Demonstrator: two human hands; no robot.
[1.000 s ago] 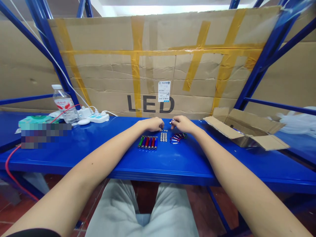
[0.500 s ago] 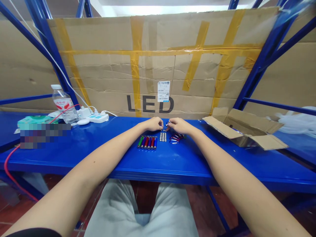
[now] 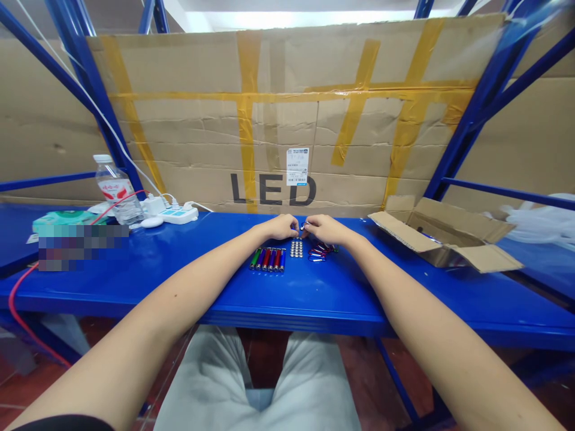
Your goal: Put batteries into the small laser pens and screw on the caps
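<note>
My left hand (image 3: 284, 226) is closed in a pinch beyond the rows of small round silver button cells (image 3: 296, 248); what its fingertips hold is too small to make out. Close by on the right, my right hand (image 3: 326, 228) pinches a small shiny piece whose kind I cannot tell. Several coloured metal tubes (image 3: 268, 260), green, purple, red and blue, lie side by side left of the cells, like small torch bodies. Under and in front of my right hand is a loose group of red and blue carabiner clips (image 3: 318, 254).
An opened cardboard box (image 3: 431, 233) stands on the right of the blue table (image 3: 309, 299). At the left are a plastic bottle (image 3: 117, 188), a white power strip (image 3: 179, 214) and a green packet (image 3: 63, 221). A large cardboard sheet (image 3: 193, 131) closes off the back.
My left hand has shifted very slightly right and toward me, its fingertips closer to the right hand. My right hand stays almost in place. The tubes, cells and clips have not moved.
</note>
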